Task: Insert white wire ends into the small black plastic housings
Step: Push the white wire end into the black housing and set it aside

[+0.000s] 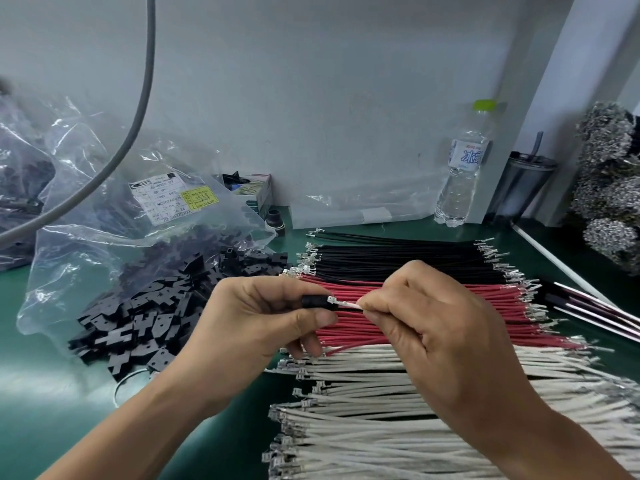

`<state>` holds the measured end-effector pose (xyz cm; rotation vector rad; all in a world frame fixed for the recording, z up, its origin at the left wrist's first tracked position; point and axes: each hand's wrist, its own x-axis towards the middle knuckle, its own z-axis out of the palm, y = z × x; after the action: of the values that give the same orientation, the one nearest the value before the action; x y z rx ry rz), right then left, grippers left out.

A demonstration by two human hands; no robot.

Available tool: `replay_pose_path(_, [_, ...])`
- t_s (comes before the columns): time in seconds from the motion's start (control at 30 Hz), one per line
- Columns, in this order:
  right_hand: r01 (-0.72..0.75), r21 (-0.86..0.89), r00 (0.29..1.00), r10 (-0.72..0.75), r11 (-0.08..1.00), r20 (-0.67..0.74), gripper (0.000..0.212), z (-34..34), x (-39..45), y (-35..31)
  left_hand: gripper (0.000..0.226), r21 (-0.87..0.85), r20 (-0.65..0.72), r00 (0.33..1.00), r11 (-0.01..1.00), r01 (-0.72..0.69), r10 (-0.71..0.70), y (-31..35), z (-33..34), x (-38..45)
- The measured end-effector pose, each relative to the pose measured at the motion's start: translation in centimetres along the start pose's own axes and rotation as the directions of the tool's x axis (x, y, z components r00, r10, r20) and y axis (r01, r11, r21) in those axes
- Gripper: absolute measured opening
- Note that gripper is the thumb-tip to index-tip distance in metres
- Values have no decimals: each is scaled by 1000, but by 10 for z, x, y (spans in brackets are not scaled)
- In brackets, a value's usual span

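Left hand (249, 327) is gripping housing (313, 302) steady; right hand (426, 327) is pinching white wire (349, 304), aligning its terminal for insertion.

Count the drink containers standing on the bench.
2. A clear water bottle with a green cap stands against the back wall, right of centre. A dark tumbler with a straw stands just right of it, in the corner. Others may be hidden behind the bags.

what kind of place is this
Likely a wire-harness assembly bench in a factory: sorted rows of terminated white wires and red wires, a labelled bag spilling black plastic housings, green work mat.
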<state>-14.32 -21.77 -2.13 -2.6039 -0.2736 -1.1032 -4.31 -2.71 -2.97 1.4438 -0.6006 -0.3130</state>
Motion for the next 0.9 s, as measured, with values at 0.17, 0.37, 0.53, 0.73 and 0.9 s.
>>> replay_pose_path(0.17, [36,-15,999,-36,999,-3,13,-3,1,4,27,-9,13,1000,1000,15,-14,1,0,0])
replay_pose_path(0.37, [56,20,998,-55,998,-39,14,-2,1,6,24,-15,14,1000,1000,-2,2,4,0,-1])
replay_pose_path(0.53, [8,89,1000,-9,996,3,14,2,1,2,25,9,38,999,1000,-6,6,1,0,-2])
replay_pose_path(0.73, [-59,165,997,51,985,55,15,6,0,0,15,209,57,996,974,-85,75,0,-1,-3])
replay_pose_path(0.9, [-60,184,998,52,981,43,16,7,-1,1,15,221,55,990,965,-141,132,2,-1,-6])
